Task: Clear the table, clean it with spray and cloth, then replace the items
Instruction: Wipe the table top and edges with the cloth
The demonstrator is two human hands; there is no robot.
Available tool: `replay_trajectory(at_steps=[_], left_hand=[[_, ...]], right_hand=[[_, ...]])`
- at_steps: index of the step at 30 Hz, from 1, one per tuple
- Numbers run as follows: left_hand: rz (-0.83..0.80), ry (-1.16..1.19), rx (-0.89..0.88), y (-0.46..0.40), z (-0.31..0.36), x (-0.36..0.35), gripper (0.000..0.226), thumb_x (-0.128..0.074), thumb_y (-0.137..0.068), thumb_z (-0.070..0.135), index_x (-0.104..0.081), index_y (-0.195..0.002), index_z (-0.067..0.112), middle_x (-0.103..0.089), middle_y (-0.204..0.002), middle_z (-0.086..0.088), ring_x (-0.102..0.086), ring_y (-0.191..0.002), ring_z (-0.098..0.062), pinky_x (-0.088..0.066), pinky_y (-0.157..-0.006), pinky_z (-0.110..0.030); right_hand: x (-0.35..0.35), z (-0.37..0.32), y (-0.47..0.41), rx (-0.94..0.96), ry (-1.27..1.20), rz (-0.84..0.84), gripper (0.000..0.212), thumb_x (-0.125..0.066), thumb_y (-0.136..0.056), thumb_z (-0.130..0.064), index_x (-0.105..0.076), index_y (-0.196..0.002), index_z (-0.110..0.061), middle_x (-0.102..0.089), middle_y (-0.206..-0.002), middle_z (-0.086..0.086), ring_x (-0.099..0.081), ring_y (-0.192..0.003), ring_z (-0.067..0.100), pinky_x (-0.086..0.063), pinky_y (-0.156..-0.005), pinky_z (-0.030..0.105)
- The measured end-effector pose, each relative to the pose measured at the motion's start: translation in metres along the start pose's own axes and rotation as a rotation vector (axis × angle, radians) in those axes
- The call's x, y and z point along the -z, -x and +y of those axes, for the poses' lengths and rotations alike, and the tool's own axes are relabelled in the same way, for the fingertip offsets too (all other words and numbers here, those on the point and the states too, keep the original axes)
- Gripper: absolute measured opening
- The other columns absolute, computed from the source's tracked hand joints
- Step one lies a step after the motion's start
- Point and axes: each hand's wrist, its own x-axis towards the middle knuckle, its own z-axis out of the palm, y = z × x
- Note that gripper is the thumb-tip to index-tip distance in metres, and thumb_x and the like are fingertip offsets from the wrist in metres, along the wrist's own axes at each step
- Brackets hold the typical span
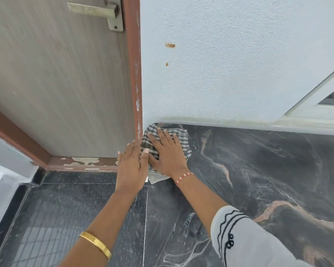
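Surface was a dark marble slab (268, 170), black-grey with pale and tan veining, butting against a textured white wall at its far edge. Its left edge showed as a thin pale line running toward the near side. One item lay on it: a checked cloth (152, 135), crumpled, tucked into the far-left corner. Right hand (166, 154) lay flat on it, fingers (162, 135) straight, cloth sticking out past the fingertips and under the wrist. Left hand (131, 164) was held edge-on just beside the cloth at the slab's left edge, fingers straight.
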Motion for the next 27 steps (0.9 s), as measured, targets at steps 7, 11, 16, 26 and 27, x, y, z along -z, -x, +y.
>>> replay_trajectory(at_steps=[7,11,16,26,27], left_hand=[[-0.024,-0.035,-0.035,0.003,-0.004,0.002,0.082,-0.004,-0.083,0.062,-0.025,-0.146,0.014,-0.027,-0.153,-0.006,-0.016,-0.145,-0.018,0.0,-0.117,-0.035],[-0.045,-0.061,-0.078,0.003,0.007,0.0,0.093,0.003,-0.075,0.071,-0.026,-0.145,0.016,-0.028,-0.153,-0.004,-0.016,-0.144,-0.016,0.001,-0.117,-0.035],[-0.091,-0.032,-0.082,0.017,0.013,-0.014,0.078,-0.006,-0.085,0.061,-0.028,-0.144,0.017,-0.03,-0.152,-0.004,-0.018,-0.144,-0.016,0.002,-0.115,-0.031],[-0.068,-0.037,-0.082,0.031,-0.001,0.013,0.084,-0.003,-0.083,0.063,-0.032,-0.143,0.011,-0.031,-0.151,-0.009,-0.02,-0.143,-0.02,-0.002,-0.118,-0.037],[-0.063,-0.039,-0.077,0.03,-0.001,0.015,0.078,-0.007,-0.087,0.058,-0.032,-0.143,0.01,-0.031,-0.151,-0.01,-0.02,-0.143,-0.021,-0.003,-0.119,-0.039]], right_hand=[[0.007,0.019,-0.029,0.01,-0.018,-0.009,0.066,-0.033,-0.093,-0.055,-0.012,-0.15,-0.031,-0.007,-0.16,0.002,-0.001,-0.148,0.018,0.003,-0.12,0.04],[0.015,0.059,-0.015,-0.136,-0.031,0.045,0.064,-0.034,-0.094,-0.053,-0.014,-0.15,-0.03,-0.009,-0.16,0.002,-0.003,-0.147,0.018,0.002,-0.12,0.039],[0.02,0.085,0.008,-0.36,-0.001,0.075,0.065,-0.032,-0.093,-0.053,-0.013,-0.15,-0.027,-0.01,-0.159,0.007,-0.005,-0.147,0.023,0.001,-0.119,0.042],[0.0,-0.003,0.052,-0.537,0.005,0.115,0.069,-0.027,-0.094,-0.052,-0.01,-0.151,-0.019,-0.008,-0.158,0.017,-0.003,-0.146,0.032,0.002,-0.118,0.049],[-0.001,-0.013,0.054,-0.499,0.007,0.104,0.069,-0.028,-0.094,-0.053,-0.009,-0.151,-0.02,-0.007,-0.158,0.017,-0.002,-0.146,0.033,0.003,-0.118,0.05]])
